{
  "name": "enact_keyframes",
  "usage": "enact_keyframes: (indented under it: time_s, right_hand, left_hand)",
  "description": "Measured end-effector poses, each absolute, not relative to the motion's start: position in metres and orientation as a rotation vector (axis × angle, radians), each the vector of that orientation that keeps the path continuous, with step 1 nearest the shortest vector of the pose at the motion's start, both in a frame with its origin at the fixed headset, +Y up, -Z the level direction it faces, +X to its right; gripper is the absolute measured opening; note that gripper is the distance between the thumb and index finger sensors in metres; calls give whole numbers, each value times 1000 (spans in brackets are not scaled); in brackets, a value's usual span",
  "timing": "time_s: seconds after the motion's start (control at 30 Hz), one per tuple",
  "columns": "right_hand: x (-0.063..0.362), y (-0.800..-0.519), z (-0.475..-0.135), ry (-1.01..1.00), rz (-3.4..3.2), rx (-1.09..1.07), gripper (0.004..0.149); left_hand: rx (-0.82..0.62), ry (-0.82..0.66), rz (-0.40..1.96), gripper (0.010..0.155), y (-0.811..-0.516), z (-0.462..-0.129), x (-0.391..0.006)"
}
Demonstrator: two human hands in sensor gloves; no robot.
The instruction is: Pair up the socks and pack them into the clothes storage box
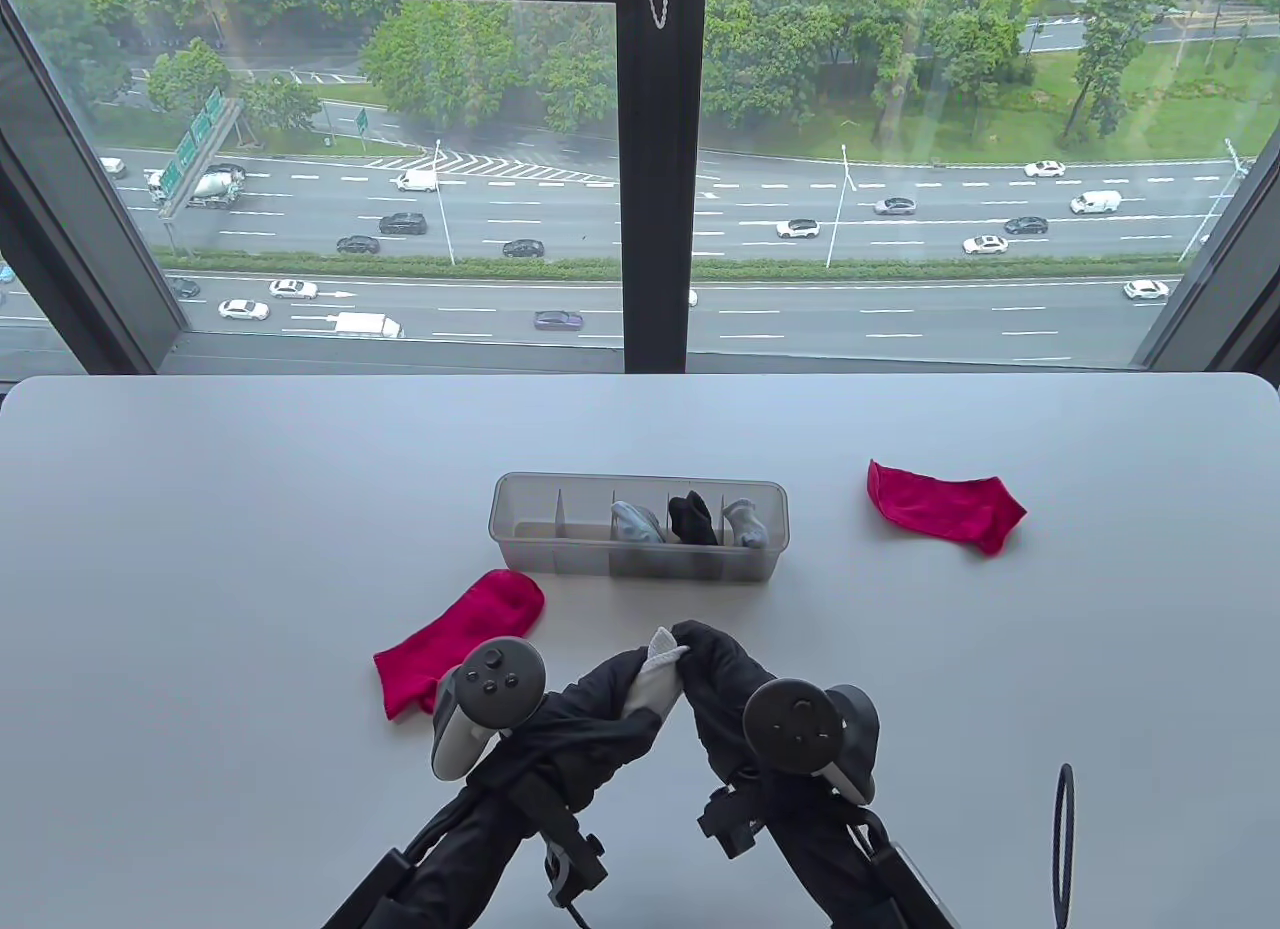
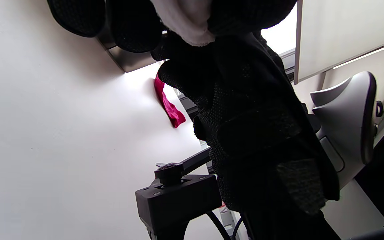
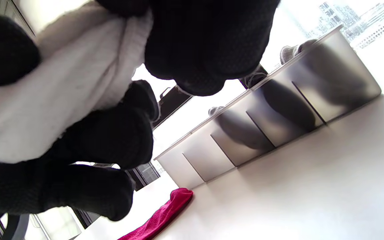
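Both hands meet over a bundle of white socks, with the storage box straight ahead at twelve o'clock.

Left hand (image 1: 600,694) and right hand (image 1: 715,669) both curl their fingers round the white socks (image 1: 655,674), held just above the table (image 1: 200,569) between them; the bundle's long axis runs from seven to one o'clock, its free end pointing up toward the box. Just beside the left hand, at ten o'clock, lies a red sock (image 1: 460,639), its long axis from seven to one o'clock. Beyond, the storage box (image 1: 638,527) stretches from nine to three o'clock; its three right compartments hold socks and the two left ones look free, so the left hand seems nearer the open slots. Well apart at two o'clock lies a second red sock (image 1: 945,506), running roughly nine to four o'clock.
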State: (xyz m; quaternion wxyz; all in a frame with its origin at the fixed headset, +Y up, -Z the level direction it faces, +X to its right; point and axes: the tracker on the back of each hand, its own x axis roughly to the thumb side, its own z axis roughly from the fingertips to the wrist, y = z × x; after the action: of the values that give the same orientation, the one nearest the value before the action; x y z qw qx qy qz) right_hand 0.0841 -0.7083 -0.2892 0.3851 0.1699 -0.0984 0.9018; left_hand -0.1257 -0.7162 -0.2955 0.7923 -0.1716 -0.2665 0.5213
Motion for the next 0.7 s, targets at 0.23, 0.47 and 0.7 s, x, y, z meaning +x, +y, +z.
enact_keyframes:
  time_s: [0.23, 0.47, 0.7]
  right_hand:
    - [87, -713, -294, -95, 2082, 374, 42]
    - [85, -713, -291, -43, 1951, 382, 44]
    - [75, -709, -290, 60, 1902, 495, 53]
  left_hand:
    - [-232, -409, 961, 65, -710, -296, -132]
    - [-72, -584, 655, 69, -705, -287, -118]
    - [15, -479, 761, 59, -703, -292, -132]
